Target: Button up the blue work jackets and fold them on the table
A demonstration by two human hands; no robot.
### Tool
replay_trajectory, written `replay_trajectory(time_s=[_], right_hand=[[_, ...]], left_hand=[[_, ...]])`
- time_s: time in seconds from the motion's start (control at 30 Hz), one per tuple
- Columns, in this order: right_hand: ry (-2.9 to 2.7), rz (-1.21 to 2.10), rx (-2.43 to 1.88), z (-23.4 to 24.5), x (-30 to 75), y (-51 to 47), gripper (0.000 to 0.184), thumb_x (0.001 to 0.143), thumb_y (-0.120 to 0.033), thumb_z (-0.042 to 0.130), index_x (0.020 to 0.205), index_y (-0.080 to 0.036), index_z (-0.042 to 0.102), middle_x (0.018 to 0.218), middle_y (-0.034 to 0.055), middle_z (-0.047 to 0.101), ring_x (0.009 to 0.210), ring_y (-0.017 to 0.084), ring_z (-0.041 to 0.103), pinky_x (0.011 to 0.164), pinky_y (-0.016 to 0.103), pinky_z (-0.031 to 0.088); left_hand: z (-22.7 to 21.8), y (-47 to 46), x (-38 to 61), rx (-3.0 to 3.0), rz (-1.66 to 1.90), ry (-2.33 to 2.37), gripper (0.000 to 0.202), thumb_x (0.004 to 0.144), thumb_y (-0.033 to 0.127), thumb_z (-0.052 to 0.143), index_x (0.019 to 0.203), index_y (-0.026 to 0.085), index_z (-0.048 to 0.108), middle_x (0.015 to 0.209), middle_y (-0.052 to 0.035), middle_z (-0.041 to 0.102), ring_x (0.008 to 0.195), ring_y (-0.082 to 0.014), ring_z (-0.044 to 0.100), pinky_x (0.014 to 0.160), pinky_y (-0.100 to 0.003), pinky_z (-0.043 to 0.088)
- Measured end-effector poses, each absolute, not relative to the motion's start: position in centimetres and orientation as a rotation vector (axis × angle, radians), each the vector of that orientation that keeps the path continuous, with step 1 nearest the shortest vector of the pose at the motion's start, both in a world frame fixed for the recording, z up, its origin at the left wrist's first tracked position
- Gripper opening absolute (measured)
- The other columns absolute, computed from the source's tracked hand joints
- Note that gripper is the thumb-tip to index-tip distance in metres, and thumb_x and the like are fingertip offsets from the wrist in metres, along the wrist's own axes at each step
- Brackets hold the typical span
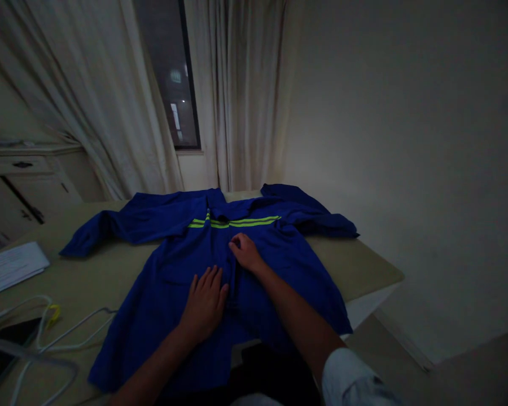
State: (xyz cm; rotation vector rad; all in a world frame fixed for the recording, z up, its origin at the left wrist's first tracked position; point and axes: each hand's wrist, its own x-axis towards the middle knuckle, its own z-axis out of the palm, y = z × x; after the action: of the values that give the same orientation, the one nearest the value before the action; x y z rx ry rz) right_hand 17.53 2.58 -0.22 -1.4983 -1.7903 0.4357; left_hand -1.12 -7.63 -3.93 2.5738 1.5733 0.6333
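A blue work jacket (173,282) with yellow-green reflective stripes lies spread front-up on a beige table (355,265), sleeves stretched to both sides. My left hand (204,301) rests flat on the jacket's front, fingers together and stretched out. My right hand (245,252) sits a little farther up along the front opening, fingers curled and pinching the fabric near the placket below the stripes.
White hangers (46,338) and a dark flat object lie at the table's left front. A stack of papers (11,266) sits at the left edge. Curtains, a dark window and a white cabinet (21,180) stand behind. The table's right edge drops to the floor.
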Motion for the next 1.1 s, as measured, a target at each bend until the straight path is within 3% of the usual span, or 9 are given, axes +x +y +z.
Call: replay_trajectory(time_s=[0.1, 0.17, 0.23, 0.3, 0.4, 0.5, 0.6, 0.8, 1.1], right_hand=[[-1.999, 0.416, -1.752, 1.7, 16.0, 2.7, 0.045, 0.084, -0.051, 0.077, 0.115, -0.02, 0.064, 0.116, 0.0142, 0.07, 0.105, 0.031, 0.069, 0.09, 0.043, 0.053], [-2.133, 0.355, -1.834, 2.6, 15.2, 2.9, 0.056, 0.079, -0.041, 0.082, 0.127, -0.022, 0.06, 0.123, 0.0168, 0.069, 0.106, 0.034, 0.07, 0.087, 0.044, 0.053], [-2.127, 0.269, -1.855, 2.8, 14.8, 3.1, 0.051, 0.083, -0.025, 0.073, 0.132, -0.025, 0.058, 0.124, 0.0158, 0.068, 0.105, 0.032, 0.071, 0.085, 0.042, 0.053], [-2.009, 0.251, -1.88, 2.1, 15.0, 3.4, 0.037, 0.088, -0.02, 0.064, 0.125, -0.024, 0.062, 0.12, 0.0137, 0.069, 0.104, 0.029, 0.071, 0.085, 0.039, 0.052], [-1.837, 0.301, -1.853, 0.4, 16.0, 3.8, 0.026, 0.088, -0.024, 0.062, 0.114, -0.02, 0.067, 0.118, 0.0128, 0.068, 0.106, 0.026, 0.068, 0.09, 0.036, 0.052], [-1.802, 0.292, -1.699, -0.9, 17.3, 4.4, 0.036, 0.084, -0.011, 0.058, 0.117, -0.02, 0.068, 0.119, 0.0098, 0.068, 0.108, 0.021, 0.065, 0.096, 0.032, 0.05], [-1.788, 0.287, -1.66, -1.7, 18.4, 4.9, 0.036, 0.08, -0.003, 0.055, 0.106, -0.018, 0.073, 0.11, 0.0088, 0.072, 0.109, 0.02, 0.065, 0.1, 0.029, 0.048], [-1.784, 0.286, -1.696, -2.1, 18.7, 4.9, 0.017, 0.08, -0.026, 0.074, 0.092, -0.015, 0.078, 0.101, 0.0123, 0.074, 0.106, 0.026, 0.066, 0.096, 0.033, 0.05], [-1.67, 0.248, -1.752, -2.3, 18.7, 4.7, 0.01, 0.079, -0.022, 0.07, 0.083, -0.017, 0.077, 0.095, 0.0108, 0.073, 0.096, 0.025, 0.066, 0.089, 0.035, 0.051]], left_hand=[[-4.1, -10.7, -0.3, 2.601, 0.403, 1.7, 0.06, 0.107, 0.04, 0.025, 0.154, 0.013, 0.05, 0.163, -0.0161, 0.044, 0.155, -0.0344, 0.034, 0.124, -0.063, 0.026], [-3.4, -12.0, 0.3, 2.61, 0.282, 1.723, 0.061, 0.106, 0.041, 0.026, 0.155, 0.014, 0.049, 0.165, -0.0157, 0.04, 0.156, -0.0357, 0.031, 0.123, -0.064, 0.027], [-1.8, -12.2, 0.7, 2.63, 0.18, 1.67, 0.059, 0.104, 0.042, 0.031, 0.154, 0.018, 0.051, 0.165, -0.0159, 0.041, 0.154, -0.0373, 0.035, 0.119, -0.064, 0.034], [0.8, -11.0, 0.8, 2.609, 0.061, 1.567, 0.054, 0.103, 0.043, 0.035, 0.143, 0.022, 0.063, 0.155, -0.0175, 0.055, 0.142, -0.0387, 0.052, 0.108, -0.06, 0.047], [4.9, -6.2, 1.3, 2.483, -0.104, 1.585, 0.051, 0.104, 0.046, 0.033, 0.112, 0.021, 0.077, 0.117, -0.0193, 0.076, 0.107, -0.0387, 0.073, 0.089, -0.054, 0.056], [6.2, -0.2, 2.5, 2.422, -0.001, 1.793, 0.043, 0.104, 0.038, 0.038, 0.112, 0.018, 0.076, 0.114, -0.0203, 0.076, 0.105, -0.0365, 0.073, 0.089, -0.049, 0.055], [4.0, 3.7, 3.6, 2.438, 0.253, 1.853, 0.038, 0.103, 0.025, 0.04, 0.119, 0.02, 0.074, 0.123, -0.0166, 0.072, 0.114, -0.0299, 0.068, 0.093, -0.039, 0.052], [-1.2, 4.9, 3.3, 2.472, 0.533, 1.679, 0.038, 0.101, 0.024, 0.047, 0.128, 0.03, 0.073, 0.131, -0.009, 0.068, 0.116, -0.0279, 0.06, 0.098, -0.04, 0.049], [-1.3, 5.0, 2.8, 2.416, 0.687, 1.639, 0.025, 0.099, 0.029, 0.057, 0.113, 0.023, 0.076, 0.12, -0.0119, 0.071, 0.11, -0.0301, 0.063, 0.093, -0.04, 0.05]])
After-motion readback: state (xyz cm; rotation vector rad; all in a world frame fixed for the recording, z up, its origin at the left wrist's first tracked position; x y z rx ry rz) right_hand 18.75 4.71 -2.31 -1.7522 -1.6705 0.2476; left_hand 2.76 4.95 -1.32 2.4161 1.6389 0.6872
